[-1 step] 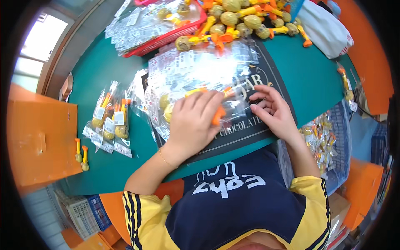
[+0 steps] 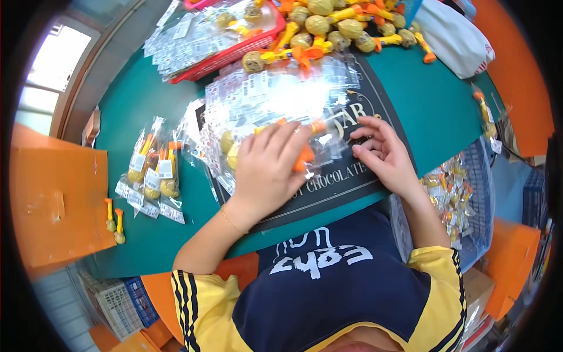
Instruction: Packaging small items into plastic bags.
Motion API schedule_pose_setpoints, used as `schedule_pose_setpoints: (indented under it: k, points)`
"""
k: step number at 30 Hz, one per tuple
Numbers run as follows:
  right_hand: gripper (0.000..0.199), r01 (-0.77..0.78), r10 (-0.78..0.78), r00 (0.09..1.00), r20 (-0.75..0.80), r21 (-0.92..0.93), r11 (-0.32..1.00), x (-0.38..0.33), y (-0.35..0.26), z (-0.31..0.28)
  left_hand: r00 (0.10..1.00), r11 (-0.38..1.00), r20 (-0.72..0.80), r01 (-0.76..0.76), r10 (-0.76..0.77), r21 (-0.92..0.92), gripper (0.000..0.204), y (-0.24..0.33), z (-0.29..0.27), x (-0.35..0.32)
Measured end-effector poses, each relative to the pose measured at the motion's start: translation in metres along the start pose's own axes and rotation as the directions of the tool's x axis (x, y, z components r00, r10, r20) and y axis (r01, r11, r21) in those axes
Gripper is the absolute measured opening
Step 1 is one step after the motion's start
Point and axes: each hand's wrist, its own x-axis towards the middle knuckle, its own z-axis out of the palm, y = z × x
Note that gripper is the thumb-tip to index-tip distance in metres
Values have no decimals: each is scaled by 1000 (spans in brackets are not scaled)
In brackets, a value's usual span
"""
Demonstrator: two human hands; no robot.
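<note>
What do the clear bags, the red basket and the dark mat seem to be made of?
Clear bags: probably thin, glossy plastic film, given the glare and see-through wrinkles. Red basket: likely moulded plastic, from its perforated wall. Dark mat: flat, smooth-looking, printed; perhaps rubber or coated fabric, unclear.

Black rectangular mat (image 2: 316,199): looking smooth
Clear flat plastic bags (image 2: 240,97) on the mat: glaring glossily
Broad green tabletop (image 2: 422,88) around the mat: showing a smooth, soft sheen

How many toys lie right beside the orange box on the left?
2: the left toy and, slightly nearer the person, the right toy, both by the box's right side. The box may hide others.
</note>
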Motion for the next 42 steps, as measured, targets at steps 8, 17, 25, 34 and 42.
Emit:
schedule_pose_setpoints:
  k: [8,17,25,34,42]
  points:
    - [44,4,-3,1000,5,-58,998,-5,-5,2,992,991,-109,-56,69,119,62,-41,6,33]
    - [43,-10,0,997,79,134,991,-23,-8,7,994,988,-100,16,-32,-156,63,36,-49,12]
    - [41,14,3,994,-110,148,989,-26,-3,0,940,926,333,192,-79,-324,76,40,-2,0]
    - [11,217,-190,976,108,-385,897,-44,-15,2,899,944,439,141,4,-298,86,23,-28,15]
    - [20,302,-201,921,335,-287,909,-24,2,-15,872,900,486,159,65,-406,56,0,-20,-6]
